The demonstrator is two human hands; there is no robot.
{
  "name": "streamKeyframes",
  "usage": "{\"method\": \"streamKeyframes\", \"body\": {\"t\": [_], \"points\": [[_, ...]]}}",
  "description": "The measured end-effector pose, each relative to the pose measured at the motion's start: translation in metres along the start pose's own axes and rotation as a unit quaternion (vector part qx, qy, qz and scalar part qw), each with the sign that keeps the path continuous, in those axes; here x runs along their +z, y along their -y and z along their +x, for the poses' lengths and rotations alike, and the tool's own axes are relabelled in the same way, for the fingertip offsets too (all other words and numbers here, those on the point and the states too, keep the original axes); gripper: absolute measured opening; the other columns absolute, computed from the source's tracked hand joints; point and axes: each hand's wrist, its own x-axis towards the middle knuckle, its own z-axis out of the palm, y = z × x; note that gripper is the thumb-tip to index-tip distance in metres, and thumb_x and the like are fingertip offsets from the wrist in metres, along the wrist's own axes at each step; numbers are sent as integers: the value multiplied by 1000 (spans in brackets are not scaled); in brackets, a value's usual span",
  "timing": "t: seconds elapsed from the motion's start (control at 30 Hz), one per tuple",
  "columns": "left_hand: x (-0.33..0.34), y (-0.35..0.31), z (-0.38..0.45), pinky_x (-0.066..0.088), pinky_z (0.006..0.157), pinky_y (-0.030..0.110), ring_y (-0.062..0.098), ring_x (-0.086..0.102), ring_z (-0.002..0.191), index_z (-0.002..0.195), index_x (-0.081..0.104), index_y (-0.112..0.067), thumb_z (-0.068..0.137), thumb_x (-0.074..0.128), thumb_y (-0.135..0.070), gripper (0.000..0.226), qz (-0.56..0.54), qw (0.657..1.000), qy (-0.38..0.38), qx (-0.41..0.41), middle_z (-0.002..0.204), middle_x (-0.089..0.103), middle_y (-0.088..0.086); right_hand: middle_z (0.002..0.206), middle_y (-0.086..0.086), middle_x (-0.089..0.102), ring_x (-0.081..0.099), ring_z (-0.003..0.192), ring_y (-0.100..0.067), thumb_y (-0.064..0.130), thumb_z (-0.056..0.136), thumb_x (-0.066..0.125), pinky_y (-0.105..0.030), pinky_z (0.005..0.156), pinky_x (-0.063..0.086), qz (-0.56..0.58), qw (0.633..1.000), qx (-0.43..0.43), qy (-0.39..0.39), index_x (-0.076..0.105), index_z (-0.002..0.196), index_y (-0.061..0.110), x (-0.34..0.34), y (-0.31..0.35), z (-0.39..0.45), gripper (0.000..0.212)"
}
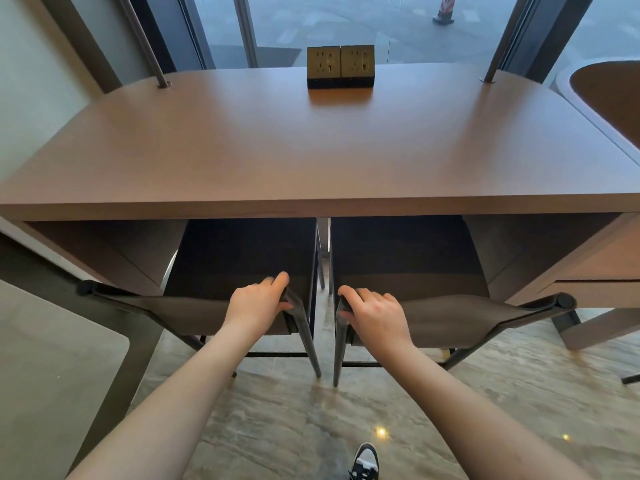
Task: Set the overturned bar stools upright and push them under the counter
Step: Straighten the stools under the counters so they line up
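Note:
Two dark bar stools stand upright side by side, their seats tucked beneath the brown wooden counter (311, 150). The left stool (221, 265) has a low grey backrest, and my left hand (263, 303) grips that backrest at its right end, fingers curled over the top edge. The right stool (415, 265) mirrors it; my right hand (374, 313) grips the left end of its backrest. A narrow gap separates the two stools, and their thin metal legs meet the floor just below my hands.
A double socket block (340, 66) sits at the counter's far edge by the window. Two slanted metal posts (145, 43) rise from the counter's corners. A second table (609, 98) lies at right. My shoe (364, 462) is on the stone floor.

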Motion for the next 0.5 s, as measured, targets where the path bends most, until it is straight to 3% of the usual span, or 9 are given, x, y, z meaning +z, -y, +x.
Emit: {"method": "streamKeyframes", "body": {"t": [0.23,0.5], "points": [[6,-1,0,47,57,27,17,68,76,128,38,-24,98,54,-52,45,-13,1000,-17,-9,103,64,-5,84,-5,75,73,69,-24,28,82,81,-35,61,56,15,1000,21,16,70,113,13,1,8,16,36],[10,0,1,48,56,29,18,68,75,127,39,-23,96,56,-53,46,-15,999,-38,-4,101,65,-4,78,-2,73,71,61,-21,28,77,86,-31,54,53,9,1000,16,-9,71,111,14,2,3,7,39]]}}
